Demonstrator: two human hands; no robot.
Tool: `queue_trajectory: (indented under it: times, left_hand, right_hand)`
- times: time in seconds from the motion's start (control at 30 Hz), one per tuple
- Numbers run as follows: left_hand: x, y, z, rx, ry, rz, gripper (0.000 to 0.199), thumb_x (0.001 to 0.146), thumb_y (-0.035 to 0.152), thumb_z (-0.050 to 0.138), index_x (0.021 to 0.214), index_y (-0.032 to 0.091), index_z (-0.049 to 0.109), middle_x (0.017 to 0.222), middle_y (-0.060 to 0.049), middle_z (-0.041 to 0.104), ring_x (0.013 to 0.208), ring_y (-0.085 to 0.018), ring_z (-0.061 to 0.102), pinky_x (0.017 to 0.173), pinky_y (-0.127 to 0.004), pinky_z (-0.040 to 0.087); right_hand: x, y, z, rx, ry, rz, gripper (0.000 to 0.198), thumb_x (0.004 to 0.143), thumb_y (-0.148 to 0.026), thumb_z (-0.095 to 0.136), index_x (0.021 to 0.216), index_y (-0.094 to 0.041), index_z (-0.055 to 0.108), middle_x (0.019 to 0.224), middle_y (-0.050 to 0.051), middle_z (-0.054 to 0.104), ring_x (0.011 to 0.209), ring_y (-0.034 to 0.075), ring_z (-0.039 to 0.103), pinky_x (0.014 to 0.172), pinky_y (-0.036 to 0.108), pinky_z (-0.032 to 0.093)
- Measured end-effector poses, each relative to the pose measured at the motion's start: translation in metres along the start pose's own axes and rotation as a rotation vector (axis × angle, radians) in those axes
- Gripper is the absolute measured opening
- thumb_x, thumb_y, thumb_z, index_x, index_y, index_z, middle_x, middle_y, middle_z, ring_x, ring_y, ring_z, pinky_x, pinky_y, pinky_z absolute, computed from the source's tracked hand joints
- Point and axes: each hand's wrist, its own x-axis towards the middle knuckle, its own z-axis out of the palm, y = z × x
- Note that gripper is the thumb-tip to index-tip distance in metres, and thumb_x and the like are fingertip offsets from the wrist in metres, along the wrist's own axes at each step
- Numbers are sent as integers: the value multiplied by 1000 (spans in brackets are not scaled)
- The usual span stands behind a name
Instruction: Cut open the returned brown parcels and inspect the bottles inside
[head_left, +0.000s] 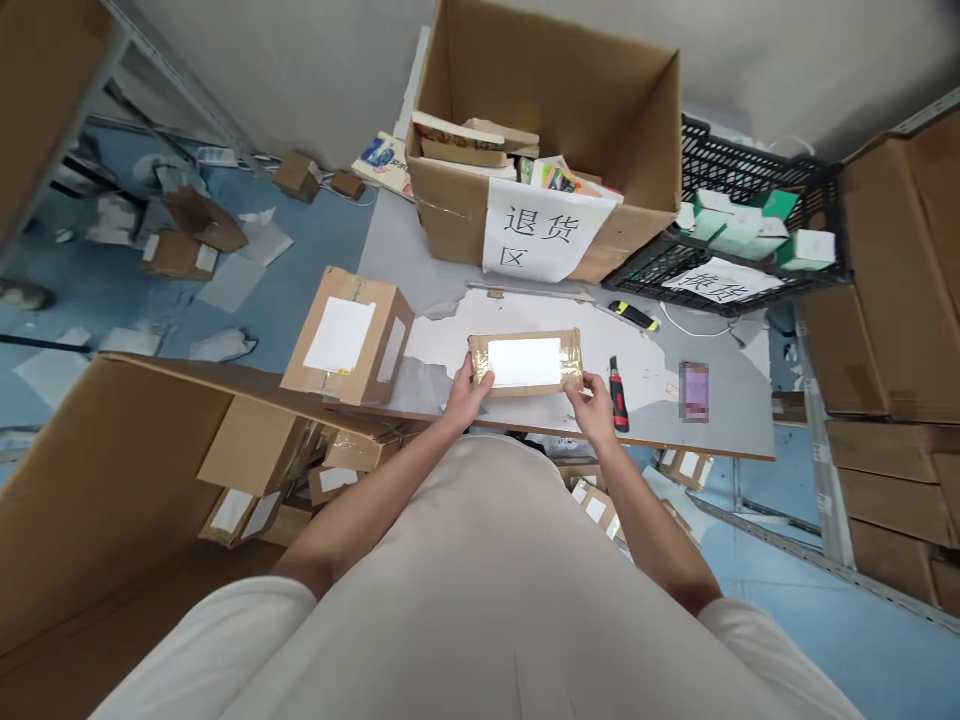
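Between my two hands is a small flat cardboard box [523, 362] with a white label on top and shiny tape round both ends. My left hand [466, 395] grips its left end, the thumb over the near corner. At the near right corner my right hand [591, 405] pinches the box. Just right of that hand lies a red and black utility knife [618, 396] on the grey table [739, 400]. A yellow and black utility knife [634, 316] rests farther back. To the left stands a larger cardboard box [349, 335] with a white label.
A big open carton [450, 220] holding books stands at the back, a handwritten sheet on its front. Beside it, a black crate [795, 170] contains green and white boxes. A large open carton [120, 440] with parcels is at lower left. A blurred purple item [694, 391] lies right.
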Motion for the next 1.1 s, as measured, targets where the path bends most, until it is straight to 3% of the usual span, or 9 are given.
queue_trajectory:
  times: [0.2, 0.3, 0.47, 0.57, 0.67, 0.8, 0.9, 1.0, 1.1]
  left_hand:
    - [29, -16, 40, 190, -117, -22, 81, 79, 50, 64, 148, 19, 33, 150, -9, 41, 136, -29, 39, 115, -41, 28]
    - [28, -25, 39, 274, -154, 6, 92, 76, 49, 68, 150, 16, 26, 153, -13, 36, 138, -30, 37, 113, -41, 31]
    - [24, -44, 21, 476, -176, 30, 117, 56, 43, 84, 152, 17, 21, 152, -15, 36, 139, -33, 36, 113, -44, 31]
    - [27, -55, 14, 537, -193, 45, 103, 60, 44, 80, 148, 17, 33, 144, -13, 48, 134, -33, 43, 111, -45, 33]
    - [30, -62, 14, 536, -254, 59, 77, 72, 48, 69, 139, 18, 46, 131, -9, 60, 126, -30, 52, 107, -43, 38]
    - [30, -57, 19, 523, -221, 85, 58, 78, 51, 59, 124, 16, 59, 120, -10, 66, 113, -26, 59, 99, -38, 45]
    - [31, -43, 24, 682, -119, 86, 48, 82, 53, 52, 107, 16, 67, 105, -10, 67, 98, -23, 63, 85, -33, 49]
    - [37, -30, 32, 835, 9, 43, 48, 86, 56, 43, 80, 16, 69, 85, -9, 65, 84, -22, 62, 76, -31, 47]
    - [46, -26, 42, 869, 68, 7, 52, 88, 57, 39, 64, 17, 64, 76, -10, 63, 81, -24, 62, 74, -33, 44]
  right_hand:
    - [-6, 50, -23, 95, 38, 87, 62, 69, -45, 68, 122, -18, 51, 122, 15, 61, 91, 24, 69, 84, 41, 55]
    - [3, 63, -30, 83, -3, 77, 61, 68, -42, 69, 121, -19, 51, 121, 15, 62, 88, 23, 69, 77, 38, 57]
    - [20, 83, -47, -16, -139, 40, 64, 65, -37, 71, 123, -21, 49, 125, 13, 59, 87, 22, 65, 75, 39, 56]
    - [29, 98, -49, -86, -215, 8, 75, 62, -33, 73, 130, -24, 45, 131, 12, 55, 108, 28, 59, 88, 46, 52]
    - [35, 107, -44, -51, -278, 6, 71, 65, -29, 69, 131, -26, 44, 128, 9, 58, 119, 27, 54, 98, 48, 46]
    - [41, 101, -40, 29, -304, 10, 50, 75, -31, 58, 124, -23, 48, 121, 9, 62, 110, 23, 59, 93, 41, 50]
    - [45, 88, -44, -79, -283, -46, 43, 83, -44, 50, 119, -20, 52, 117, 12, 62, 104, 23, 60, 90, 40, 49]
    - [50, 77, -44, -273, -226, -62, 43, 89, -53, 38, 104, -17, 58, 106, 14, 64, 99, 26, 59, 90, 42, 46]
    - [57, 72, -36, -322, -197, -15, 45, 91, -56, 32, 86, -20, 57, 93, 14, 65, 94, 28, 59, 87, 42, 45]
